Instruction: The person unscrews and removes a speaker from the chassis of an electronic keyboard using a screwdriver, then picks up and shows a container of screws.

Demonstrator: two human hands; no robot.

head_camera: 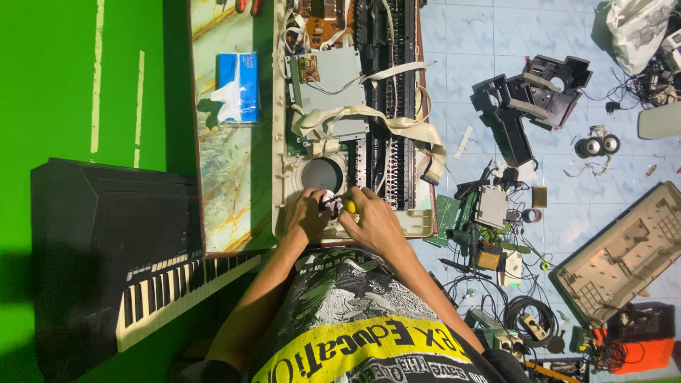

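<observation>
An opened electronic keyboard chassis [284,177] lies on a marble-patterned table, its circuit boards, ribbon cables [397,124] and round speaker opening [320,174] exposed. My left hand [306,213] grips a small round silver part [330,203] at the chassis's near end, just below the speaker opening. My right hand [372,220] is closed on a yellow-handled screwdriver [349,206], its tip against that part. Both hands touch each other over the part.
A blue tissue pack [237,86] lies on the table [227,170]. A black keyboard [142,284] stands at the left. On the tiled floor at the right lie black plastic parts [532,99], small speakers [597,146], cables, circuit boards and a beige keyboard cover [624,255].
</observation>
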